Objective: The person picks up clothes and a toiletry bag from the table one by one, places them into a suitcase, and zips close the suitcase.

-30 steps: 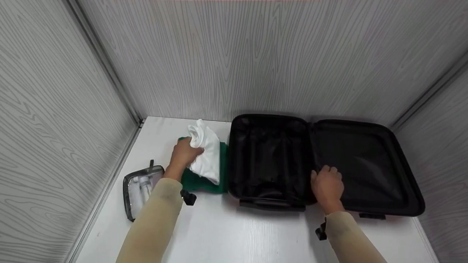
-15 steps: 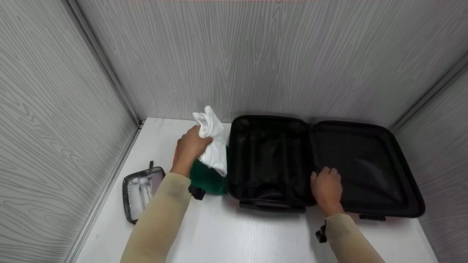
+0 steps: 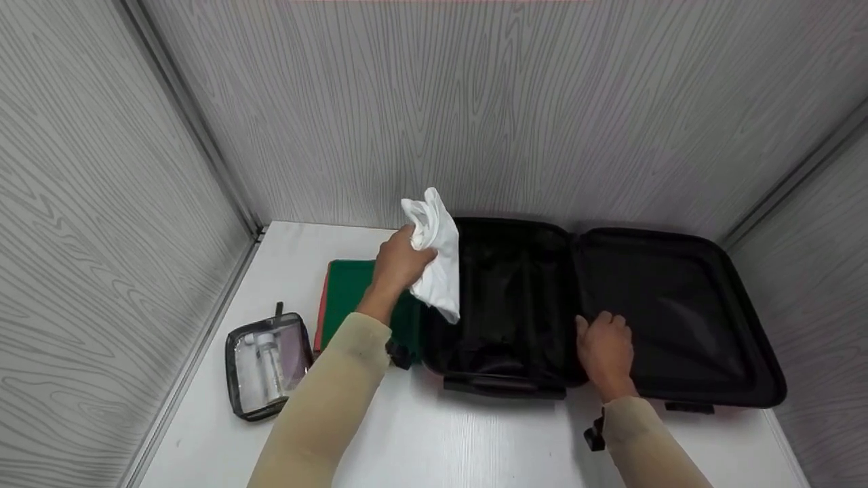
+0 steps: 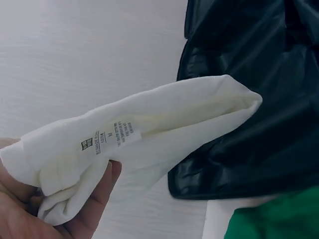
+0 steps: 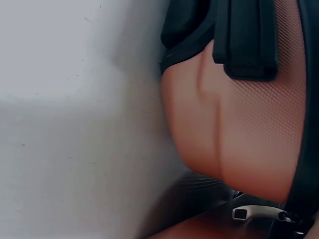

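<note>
My left hand [image 3: 399, 261] pinches a folded white garment [image 3: 442, 271] between thumb and fingers. The garment hangs tilted over the left rim of an open black-lined suitcase [image 3: 502, 291]. In the left wrist view, a printed label [image 4: 107, 137] with an M shows on the fabric. My right hand [image 3: 605, 349] rests at the fold between the suitcase's base and its lid [image 3: 685, 305]; its fingertips touch the lid's inner edge. The right wrist view shows the suitcase's pinkish-orange shell [image 5: 239, 129] and a zip pull [image 5: 259, 213], but no fingers.
Left of the suitcase lies a folded green cloth [image 3: 346, 285] with a red layer [image 3: 321, 318] along its left edge. Further left is a clear pouch [image 3: 251, 379] with dark edging and a small bottle [image 3: 271, 369] inside. Grey wood-grain walls [image 3: 475, 108] enclose the white table [image 3: 441, 447].
My left hand has lifted the white garment off the green cloth and carried it right to the suitcase's left rim, uncovering the green cloth. My right hand stays in place.
</note>
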A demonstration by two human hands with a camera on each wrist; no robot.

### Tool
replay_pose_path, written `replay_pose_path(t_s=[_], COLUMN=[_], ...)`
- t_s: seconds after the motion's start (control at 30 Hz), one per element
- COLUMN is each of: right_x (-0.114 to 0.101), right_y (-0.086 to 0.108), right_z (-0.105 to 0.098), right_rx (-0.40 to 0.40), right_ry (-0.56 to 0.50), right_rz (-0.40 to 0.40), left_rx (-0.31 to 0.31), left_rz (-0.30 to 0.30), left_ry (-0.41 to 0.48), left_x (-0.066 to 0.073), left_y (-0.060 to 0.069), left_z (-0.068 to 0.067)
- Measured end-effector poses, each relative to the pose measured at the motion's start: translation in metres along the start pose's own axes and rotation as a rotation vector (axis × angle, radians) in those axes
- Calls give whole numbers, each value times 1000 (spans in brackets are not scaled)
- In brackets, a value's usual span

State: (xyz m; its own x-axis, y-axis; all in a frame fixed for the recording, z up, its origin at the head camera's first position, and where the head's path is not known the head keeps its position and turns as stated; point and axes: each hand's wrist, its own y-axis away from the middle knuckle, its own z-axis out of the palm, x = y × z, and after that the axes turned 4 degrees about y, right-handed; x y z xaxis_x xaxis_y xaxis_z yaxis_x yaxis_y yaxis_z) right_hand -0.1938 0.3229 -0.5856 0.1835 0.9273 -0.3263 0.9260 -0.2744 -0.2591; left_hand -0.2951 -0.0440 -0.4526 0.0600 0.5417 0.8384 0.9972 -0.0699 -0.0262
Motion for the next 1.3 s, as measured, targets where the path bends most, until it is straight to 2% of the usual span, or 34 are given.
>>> replay_pose_path(t_s=[0.23, 0.53, 0.6, 0.8, 0.87, 0.93, 1.07, 1.2, 1.3], right_x=[3, 5, 5, 4, 3, 3, 3, 3, 2], right_y=[2, 2, 2, 2, 3, 3, 4, 3, 2], right_z=[5, 5, 4, 5, 5, 6, 6, 6, 6], right_rx=[-21, 48, 45, 5, 11, 26, 86, 142, 131], right_ry=[-4, 47, 50, 53, 57, 60, 77, 92, 87], right_rz=[26, -31, -31, -17, -26, -35, -71, -99, -86], left_rx=[-49, -81, -95, -139, -157, -172, -201, -263, -307], left_rz=[7, -15, -16, -47, -81, -102, -104, -65, -67], left_ry=[14, 78, 122, 350, 360, 321, 228, 310, 400], left_x=[1, -11, -15, -34, -43, -50, -52, -49, -53], left_y=[-4, -7, -8, -11, -11, -10, -8, -9, -9], left_z=[26, 64, 72, 93, 98, 103, 109, 111, 114])
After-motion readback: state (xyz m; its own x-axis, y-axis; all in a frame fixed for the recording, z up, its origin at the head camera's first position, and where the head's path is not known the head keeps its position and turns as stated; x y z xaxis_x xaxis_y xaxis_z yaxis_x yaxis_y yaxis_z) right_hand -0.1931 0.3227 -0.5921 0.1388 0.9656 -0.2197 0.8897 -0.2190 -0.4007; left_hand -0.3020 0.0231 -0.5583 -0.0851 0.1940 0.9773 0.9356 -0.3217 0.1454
